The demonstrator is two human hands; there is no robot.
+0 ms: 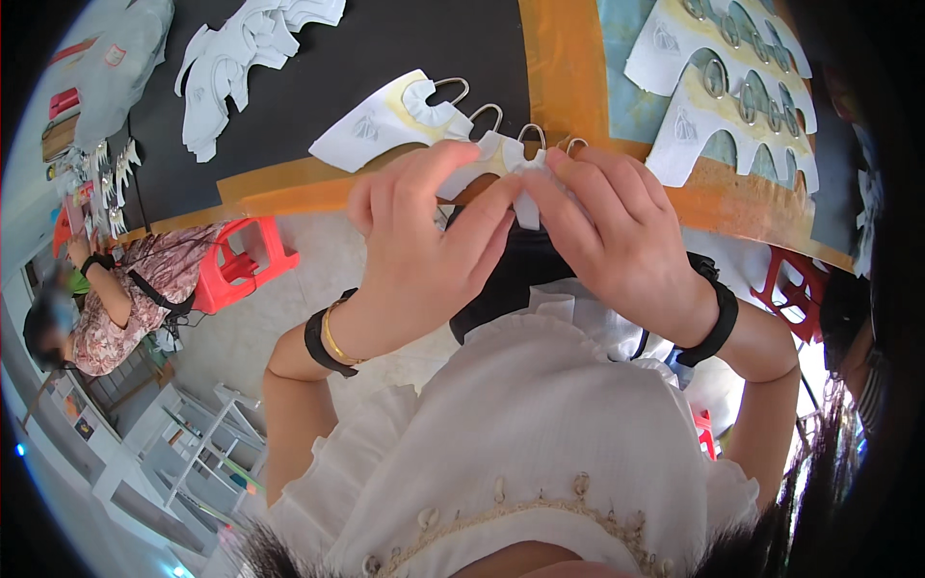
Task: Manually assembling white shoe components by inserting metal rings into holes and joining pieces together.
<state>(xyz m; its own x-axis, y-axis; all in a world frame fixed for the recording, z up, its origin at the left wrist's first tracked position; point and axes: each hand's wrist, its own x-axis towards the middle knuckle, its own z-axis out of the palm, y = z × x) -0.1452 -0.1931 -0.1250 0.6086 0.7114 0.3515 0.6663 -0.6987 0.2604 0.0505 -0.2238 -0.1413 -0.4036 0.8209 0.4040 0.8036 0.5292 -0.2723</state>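
Over the table's near edge lies a white cut-out piece with a scalloped side, yellowish patches and a small printed figure. Several silver metal rings stand up from its tabs. One tab at the left end is folded over its ring. My left hand is closed on the piece near its middle, thumb and index finger pinching a tab. Close beside it, my right hand pinches the same piece with thumb and index finger, by the rings toward the right end. My fingers hide part of the tabs and one ring.
Similar white pieces with rings lie at the right on the table. Loose white cut-outs are piled at the far left on the black surface. Another person works at the left near a red stool.
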